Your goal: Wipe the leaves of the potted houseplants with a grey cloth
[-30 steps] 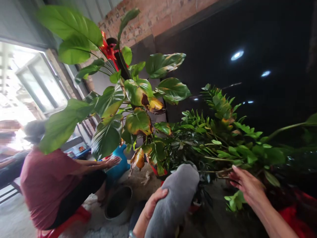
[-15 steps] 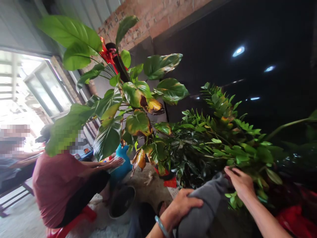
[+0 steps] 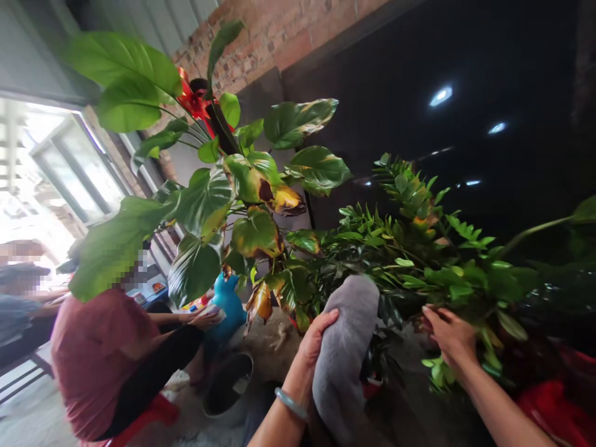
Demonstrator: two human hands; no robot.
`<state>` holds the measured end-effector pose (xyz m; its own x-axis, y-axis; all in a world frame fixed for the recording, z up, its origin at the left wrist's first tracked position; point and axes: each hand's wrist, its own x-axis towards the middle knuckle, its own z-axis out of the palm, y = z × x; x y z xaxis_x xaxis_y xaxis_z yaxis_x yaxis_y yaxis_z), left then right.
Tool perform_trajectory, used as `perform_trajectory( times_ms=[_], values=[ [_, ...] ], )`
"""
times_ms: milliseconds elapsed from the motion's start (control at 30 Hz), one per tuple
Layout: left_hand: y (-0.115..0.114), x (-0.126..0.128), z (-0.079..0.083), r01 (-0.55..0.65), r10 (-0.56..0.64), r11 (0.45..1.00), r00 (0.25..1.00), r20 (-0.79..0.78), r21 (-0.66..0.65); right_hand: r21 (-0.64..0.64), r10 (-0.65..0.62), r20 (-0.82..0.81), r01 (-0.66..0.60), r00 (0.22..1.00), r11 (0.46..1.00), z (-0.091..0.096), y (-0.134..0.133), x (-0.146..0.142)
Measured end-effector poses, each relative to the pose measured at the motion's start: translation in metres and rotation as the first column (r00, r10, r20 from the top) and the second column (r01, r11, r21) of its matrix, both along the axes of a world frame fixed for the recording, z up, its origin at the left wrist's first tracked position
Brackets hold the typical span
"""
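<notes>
Gripping grey cloth (image 3: 347, 347) in left hand (image 3: 316, 338), fingers wrapped tight round it, cloth up against plant (image 3: 410, 261). Steadying plant with right hand (image 3: 449, 335), fingers curled round a stem. Wiping seemingly mid-way; can't tell which leaves are done.

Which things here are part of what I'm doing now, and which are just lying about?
In use:
- grey cloth, gripped by the left hand
- small-leaved green plant, its stems touched by the right hand

Lying about:
- big-leaved plant with yellowing leaves
- red bow at its top
- blue vase, under another person's hand
- round pot on the floor
</notes>
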<state>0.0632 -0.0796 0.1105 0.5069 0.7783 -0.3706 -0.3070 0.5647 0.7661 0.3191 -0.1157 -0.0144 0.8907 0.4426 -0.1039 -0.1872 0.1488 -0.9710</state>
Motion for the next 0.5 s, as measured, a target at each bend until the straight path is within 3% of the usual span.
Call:
perform_trajectory(
  times_ms=[133, 267, 400, 500],
  values=[
    [-0.004, -0.001, 0.008, 0.000, 0.001, 1.000, 1.000, -0.023, 0.025, 0.068, -0.024, -0.165, 0.036, 0.986, 0.997, 0.011, 0.007, -0.007],
    [-0.003, 0.004, 0.019, -0.062, 0.063, 0.987, 0.998, -0.003, 0.146, 0.189, -0.004, -0.254, 0.054, 0.967, 0.980, 0.021, 0.006, -0.008],
    [-0.004, 0.007, 0.007, 0.035, -0.040, 0.972, 0.999, 0.014, 0.233, 0.279, 0.036, -0.290, 0.048, 0.956, 0.959, 0.027, 0.002, -0.005],
    [-0.004, 0.003, 0.001, 0.013, -0.013, 0.973, 1.000, 0.000, 0.231, 0.297, 0.037, -0.284, 0.052, 0.958, 0.953, 0.030, -0.001, -0.003]
  ],
)
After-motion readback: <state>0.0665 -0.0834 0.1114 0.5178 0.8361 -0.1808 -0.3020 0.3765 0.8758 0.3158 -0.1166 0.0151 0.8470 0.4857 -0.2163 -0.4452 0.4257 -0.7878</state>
